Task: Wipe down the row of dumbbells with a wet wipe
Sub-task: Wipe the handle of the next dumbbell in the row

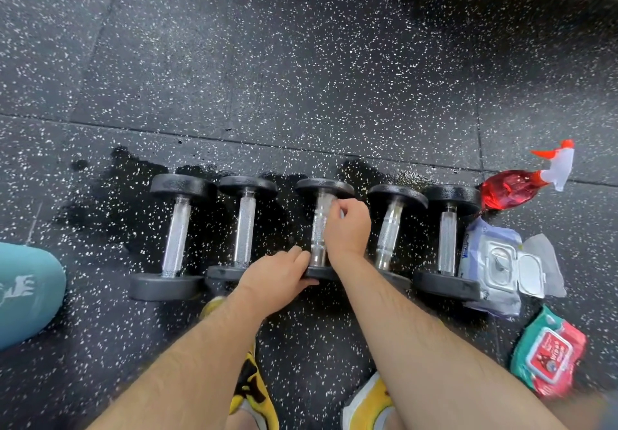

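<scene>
Step in hand: wiping the handle of the third of five dumbbells.

The speckled rubber floor (pixel 301 62) carries the row of dumbbells (pixel 245 225), which runs left to right in front of the person. Each long axis lies flat and points away from the person, one head near and one far; the fourth is slightly skewed. The third dumbbell (pixel 324 187) sits mid-row. The left hand (pixel 277 276) steadies its near head, fingers laid over the top and thumb under the edge. The right hand (pixel 347 229) has its fingers curled round the upper handle, pinching the wet wipe (pixel 329 200) against the knurled steel. Judged from this, two dumbbells on the right remain. The next move calls for stroking the wipe along the handle axis and over both heads while keeping the dumbbell from rolling.
</scene>
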Demonstrator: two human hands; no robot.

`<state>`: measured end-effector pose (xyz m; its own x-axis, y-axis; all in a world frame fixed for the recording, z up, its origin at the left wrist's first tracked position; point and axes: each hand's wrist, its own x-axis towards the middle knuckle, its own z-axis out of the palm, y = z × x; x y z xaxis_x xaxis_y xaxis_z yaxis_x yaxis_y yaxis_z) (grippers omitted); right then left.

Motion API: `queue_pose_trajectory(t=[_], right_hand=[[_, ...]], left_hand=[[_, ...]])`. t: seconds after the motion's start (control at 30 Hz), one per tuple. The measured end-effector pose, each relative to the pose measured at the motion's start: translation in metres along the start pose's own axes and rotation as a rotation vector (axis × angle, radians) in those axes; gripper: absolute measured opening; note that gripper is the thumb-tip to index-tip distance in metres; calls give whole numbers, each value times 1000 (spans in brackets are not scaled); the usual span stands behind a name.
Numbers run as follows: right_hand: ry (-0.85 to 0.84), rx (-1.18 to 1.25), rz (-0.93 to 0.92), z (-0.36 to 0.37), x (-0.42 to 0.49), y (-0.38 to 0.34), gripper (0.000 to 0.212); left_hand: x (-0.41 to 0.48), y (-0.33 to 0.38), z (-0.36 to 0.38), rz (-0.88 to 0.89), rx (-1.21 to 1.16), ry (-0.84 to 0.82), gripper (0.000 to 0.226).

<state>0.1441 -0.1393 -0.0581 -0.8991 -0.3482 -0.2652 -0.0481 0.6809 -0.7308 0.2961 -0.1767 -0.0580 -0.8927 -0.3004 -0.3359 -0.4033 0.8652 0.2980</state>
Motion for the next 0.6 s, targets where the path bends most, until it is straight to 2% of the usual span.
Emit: queue_pose_trajectory(t=[0.1,0.23,0.4,0.6], right_hand=[[-22,72,14,0,-1,-7,24],[-158,-87,-169,7,-9,-9,20],[-37,-38,-25,2,-5,-9,17],[-62,-123,-83,-9,-7,3,23]], left_hand=[[-2,-1,0,11,17,13,45],[-3,-2,1,24,1,19,45],[-2,-2,1,31,20,1,47],[-2,1,-4,7,22,-15,44]])
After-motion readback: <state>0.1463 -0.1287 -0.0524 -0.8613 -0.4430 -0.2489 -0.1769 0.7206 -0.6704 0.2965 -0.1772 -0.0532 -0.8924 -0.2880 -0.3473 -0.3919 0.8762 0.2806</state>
